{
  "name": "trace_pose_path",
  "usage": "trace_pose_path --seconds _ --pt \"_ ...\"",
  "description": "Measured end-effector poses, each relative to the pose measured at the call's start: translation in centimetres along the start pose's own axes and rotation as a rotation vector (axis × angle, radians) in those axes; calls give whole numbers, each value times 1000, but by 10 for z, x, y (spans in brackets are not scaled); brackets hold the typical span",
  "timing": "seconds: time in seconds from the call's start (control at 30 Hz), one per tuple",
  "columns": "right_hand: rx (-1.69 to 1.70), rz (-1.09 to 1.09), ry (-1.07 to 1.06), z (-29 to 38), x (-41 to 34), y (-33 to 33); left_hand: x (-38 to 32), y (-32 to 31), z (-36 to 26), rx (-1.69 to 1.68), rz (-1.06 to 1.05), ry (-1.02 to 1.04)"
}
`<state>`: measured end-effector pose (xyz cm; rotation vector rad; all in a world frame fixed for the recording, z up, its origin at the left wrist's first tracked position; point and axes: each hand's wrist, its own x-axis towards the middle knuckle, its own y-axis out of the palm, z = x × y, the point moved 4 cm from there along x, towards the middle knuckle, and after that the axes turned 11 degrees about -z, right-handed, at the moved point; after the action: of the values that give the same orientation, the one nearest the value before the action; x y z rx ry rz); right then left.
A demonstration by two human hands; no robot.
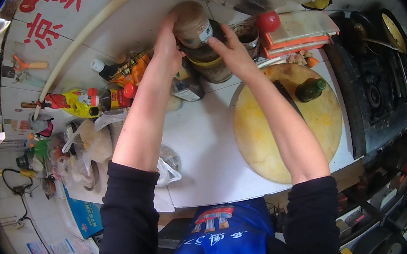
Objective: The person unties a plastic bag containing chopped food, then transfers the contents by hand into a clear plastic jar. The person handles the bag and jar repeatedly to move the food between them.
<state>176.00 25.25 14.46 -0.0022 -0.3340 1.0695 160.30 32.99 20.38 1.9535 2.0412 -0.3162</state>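
A lidded jar point(192, 20) with brownish contents and a label stands tilted against the tiled wall, above a larger pot point(213, 73) with a yellow rim band. My left hand point(170, 40) wraps the jar's left side, its fingertips partly hidden. On the other side, my right hand point(234, 53) has its thumb at the label and its fingers spread apart; whether the thumb touches is hard to tell. Behind that hand is a dark, open-topped jar point(247, 36). Below my right forearm lies a round yellow chopping board point(280, 147) with a dark blade point(286, 95) and a dark green object point(309, 90).
Orange-edged boxes point(301, 29) are stacked at the back, with a red tomato point(268, 21) on top. A black gas stove point(377, 90) stands to the right. Sauce bottles point(112, 99) and plastic bags point(84, 147) crowd the left. A pale hose point(86, 34) runs along the wall.
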Motion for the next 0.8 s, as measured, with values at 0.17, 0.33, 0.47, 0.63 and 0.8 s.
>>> trace_pose_path --seconds 0.17,0.33,0.47,0.63,0.8 --pt "73 -43 -5 21 -46 -17 -49 6 -12 126 54 175" --pt "-58 -136 167 13 -118 -89 -115 36 46 34 307 153" --pt "-221 -167 256 -26 -140 -128 -114 72 128 -63 389 -110" --pt "-442 -273 216 -66 -154 -153 -110 104 173 58 431 -69" --pt "-367 -356 245 -66 -168 -158 -89 60 100 707 120 888"
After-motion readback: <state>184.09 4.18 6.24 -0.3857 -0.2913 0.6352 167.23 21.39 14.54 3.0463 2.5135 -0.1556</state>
